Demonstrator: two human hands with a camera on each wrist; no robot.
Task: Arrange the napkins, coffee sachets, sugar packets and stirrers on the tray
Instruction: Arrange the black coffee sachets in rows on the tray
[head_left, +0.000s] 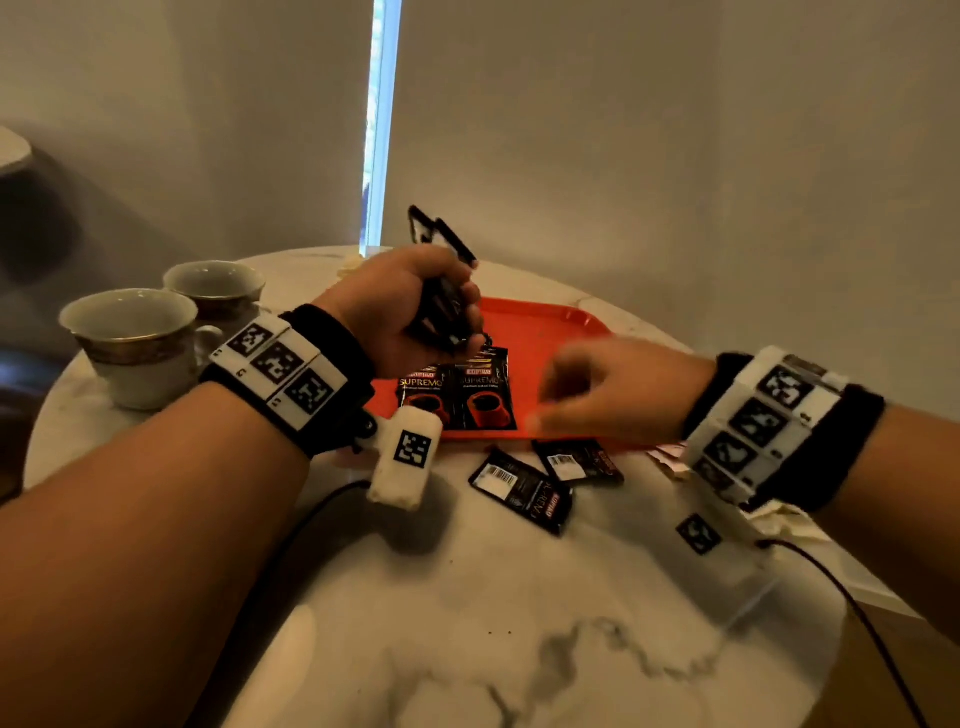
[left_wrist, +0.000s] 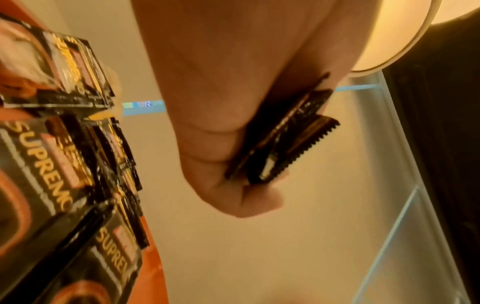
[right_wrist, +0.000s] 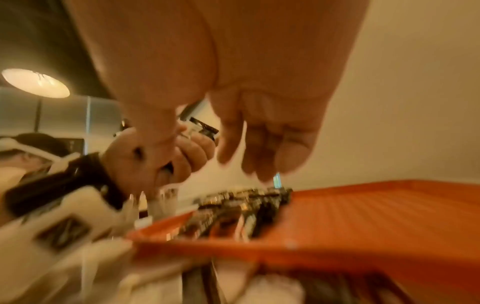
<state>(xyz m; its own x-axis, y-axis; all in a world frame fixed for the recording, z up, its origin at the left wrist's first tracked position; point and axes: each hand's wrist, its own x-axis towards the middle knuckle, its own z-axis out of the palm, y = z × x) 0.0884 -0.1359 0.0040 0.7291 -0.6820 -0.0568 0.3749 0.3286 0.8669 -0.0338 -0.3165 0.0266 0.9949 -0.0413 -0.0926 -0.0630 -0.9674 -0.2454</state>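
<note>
Gripping a bunch of sachets (head_left: 441, 306) in the left hand (head_left: 400, 306) above the tray (head_left: 550, 332), blurred right hand (head_left: 608, 389) seemingly loose and empty, two cups (head_left: 135, 343) left, two loose sachets (head_left: 524, 488) on the table (head_left: 467, 597).

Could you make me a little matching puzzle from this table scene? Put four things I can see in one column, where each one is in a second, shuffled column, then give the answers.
Things:
1. bundle of coffee sachets
2. two face-up sachets
3. two face-down sachets
4. teacups

Places:
A. on the marble table, just in front of the tray
B. gripped in the left hand
C. on the table to the left of the tray
D. lying side by side on the orange tray

Pairs: 1-B, 2-D, 3-A, 4-C
</note>
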